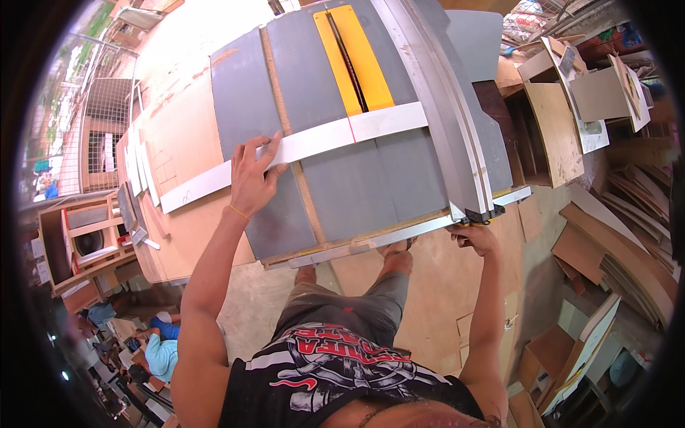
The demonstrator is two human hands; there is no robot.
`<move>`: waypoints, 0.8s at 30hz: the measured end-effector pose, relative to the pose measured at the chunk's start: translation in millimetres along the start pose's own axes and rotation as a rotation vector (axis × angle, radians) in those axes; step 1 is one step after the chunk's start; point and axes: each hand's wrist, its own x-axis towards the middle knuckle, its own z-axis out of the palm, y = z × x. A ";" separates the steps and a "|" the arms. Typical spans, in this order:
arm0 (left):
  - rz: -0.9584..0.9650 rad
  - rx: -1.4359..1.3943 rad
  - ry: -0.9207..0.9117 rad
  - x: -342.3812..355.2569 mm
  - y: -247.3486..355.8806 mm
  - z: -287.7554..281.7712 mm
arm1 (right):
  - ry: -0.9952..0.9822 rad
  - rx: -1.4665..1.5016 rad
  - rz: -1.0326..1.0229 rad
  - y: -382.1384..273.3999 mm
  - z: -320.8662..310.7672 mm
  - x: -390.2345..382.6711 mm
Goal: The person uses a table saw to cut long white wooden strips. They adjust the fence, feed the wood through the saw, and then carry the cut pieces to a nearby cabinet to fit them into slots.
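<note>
A long white board strip (pixel 314 142) lies flat across the grey table saw top (pixel 335 189), with a red line drawn across it. Its right end reaches the metal rip fence (pixel 446 107). My left hand (pixel 253 175) grips the strip left of the middle, fingers over its far edge and thumb along the near one. At the near end of the fence, my right hand (pixel 474 237) is closed at the black fence lock (pixel 485 214); my fingers partly hide what they hold. Beyond the strip sits the yellow throat plate (pixel 353 60) with its dark blade slot.
A plywood side table (pixel 189 150) adjoins the saw on the left, carrying narrow white offcuts (pixel 146 167). Wooden cabinet boxes (pixel 549 135) and stacked board scraps (pixel 621 257) crowd the right. A person in a light blue shirt (pixel 160 357) is at the lower left.
</note>
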 end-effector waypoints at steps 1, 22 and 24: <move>0.002 0.000 0.010 -1.0 1.5 0.4 | 0.118 -0.104 -0.015 -3.1 11.5 -4.5; 0.035 0.037 0.074 19.6 4.1 14.9 | -0.618 0.556 0.039 38.4 -20.5 38.6; 0.030 0.037 0.077 17.1 3.3 14.9 | -0.284 0.378 0.064 15.5 -9.2 19.4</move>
